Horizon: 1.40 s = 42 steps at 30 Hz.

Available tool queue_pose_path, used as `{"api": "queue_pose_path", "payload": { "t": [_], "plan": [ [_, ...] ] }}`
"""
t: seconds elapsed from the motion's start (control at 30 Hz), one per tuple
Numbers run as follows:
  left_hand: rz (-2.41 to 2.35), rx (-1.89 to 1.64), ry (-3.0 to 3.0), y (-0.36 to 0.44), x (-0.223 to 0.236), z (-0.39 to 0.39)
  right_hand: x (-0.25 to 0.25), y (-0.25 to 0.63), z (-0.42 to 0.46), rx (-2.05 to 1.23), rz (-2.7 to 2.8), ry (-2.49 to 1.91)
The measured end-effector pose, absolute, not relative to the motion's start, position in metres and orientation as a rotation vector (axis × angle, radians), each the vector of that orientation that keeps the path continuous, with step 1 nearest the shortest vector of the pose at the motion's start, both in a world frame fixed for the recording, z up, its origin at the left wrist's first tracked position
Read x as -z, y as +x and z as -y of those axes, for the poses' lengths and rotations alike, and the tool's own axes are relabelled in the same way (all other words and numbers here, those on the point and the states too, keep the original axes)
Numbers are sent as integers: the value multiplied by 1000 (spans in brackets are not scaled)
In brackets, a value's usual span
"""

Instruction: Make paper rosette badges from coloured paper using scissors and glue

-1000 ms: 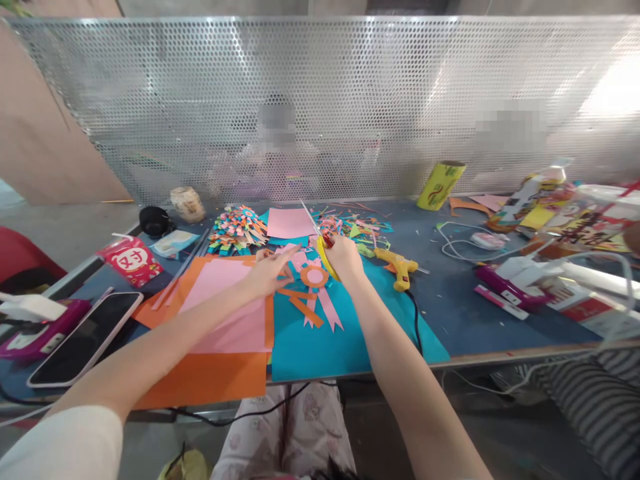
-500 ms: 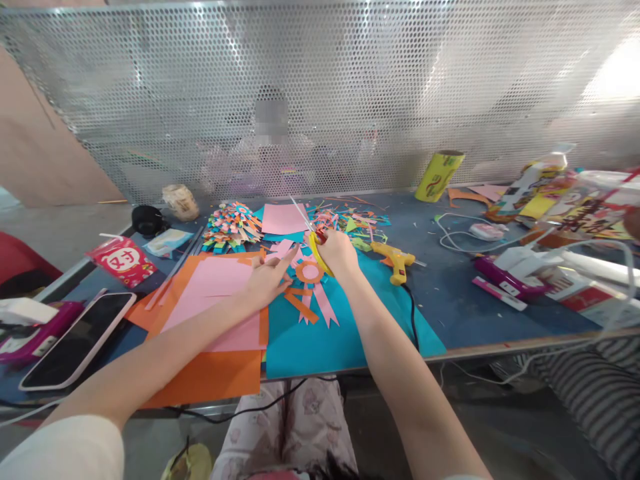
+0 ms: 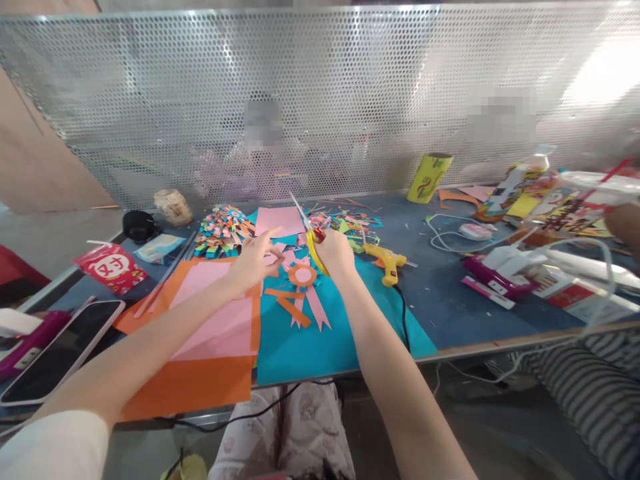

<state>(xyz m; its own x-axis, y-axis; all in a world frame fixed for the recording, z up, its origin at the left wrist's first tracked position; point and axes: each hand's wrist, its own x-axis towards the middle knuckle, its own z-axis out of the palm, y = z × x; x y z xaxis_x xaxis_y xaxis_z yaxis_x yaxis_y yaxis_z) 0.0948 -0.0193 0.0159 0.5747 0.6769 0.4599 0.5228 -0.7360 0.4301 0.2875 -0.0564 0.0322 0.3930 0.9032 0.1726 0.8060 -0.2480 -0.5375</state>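
My right hand [image 3: 336, 255] grips yellow-handled scissors [image 3: 313, 250], their blades pointing up and away toward the far side of the table. Fingers apart, my left hand [image 3: 256, 259] hovers by pink paper pieces with nothing visibly in it. Between and below the hands lies a paper rosette [image 3: 302, 274] with an orange ring, a pink centre and notched pink tails. Two orange strips [image 3: 294, 311] lie across its lower left. Under it is a blue paper sheet [image 3: 345, 347]. Pink paper [image 3: 215, 333] on orange paper [image 3: 200, 387] lies beneath my left forearm.
A yellow glue gun [image 3: 387, 262] with a black cord lies right of my right hand. Behind are a multicoloured paper rosette pile [image 3: 224, 231], a pink sheet [image 3: 279, 221] and paper scraps [image 3: 345, 220]. A phone [image 3: 63, 350] lies left; a yellow tube [image 3: 429, 177] stands back right.
My left hand has drawn slightly left, away from the rosette, its fingers still spread. The scissors stay in my right hand. The whole view has shifted a little.
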Motion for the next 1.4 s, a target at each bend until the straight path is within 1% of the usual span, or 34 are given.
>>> {"api": "queue_pose_path", "payload": {
  "t": [0.1, 0.2, 0.27, 0.3, 0.4, 0.5, 0.73, 0.83, 1.07, 1.17, 1.27, 1.33, 1.4],
  "plan": [
    [-921, -981, 2589, 116, -33, 1, -37, 294, 58, -220, 1390, -2114],
    [-936, -1009, 2532, 149, -37, -24, -40, 300, 59, -213, 1342, -2115],
    [-1072, -936, 2519, 172, -33, -39, -41, 302, 59, -211, 1327, -2112],
    [-1127, -837, 2559, 181, -30, -45, -40, 302, 59, -214, 1324, -2112],
    [-1105, -717, 2616, 195, -21, -53, -39, 303, 58, -228, 1317, -2126],
    [-1052, -648, 2658, 180, -15, -46, -39, 303, 57, -237, 1313, -2134],
    [-965, -575, 2685, 91, 0, 11, -39, 302, 58, -249, 1321, -2125],
    [-843, -405, 2823, 69, 12, 33, -39, 300, 58, -256, 1327, -2126],
    [-863, -291, 2996, 67, 28, 48, -36, 300, 57, -259, 1321, -2156],
    [-880, -338, 2861, 67, 26, 48, -35, 301, 57, -258, 1325, -2155],
    [-920, -463, 2704, 66, 22, 43, -35, 301, 57, -260, 1328, -2154],
    [-920, -504, 2686, 66, 22, 38, -35, 301, 57, -259, 1329, -2153],
    [-889, -463, 2753, 66, 24, 34, -35, 302, 57, -256, 1327, -2154]
  ]
}}
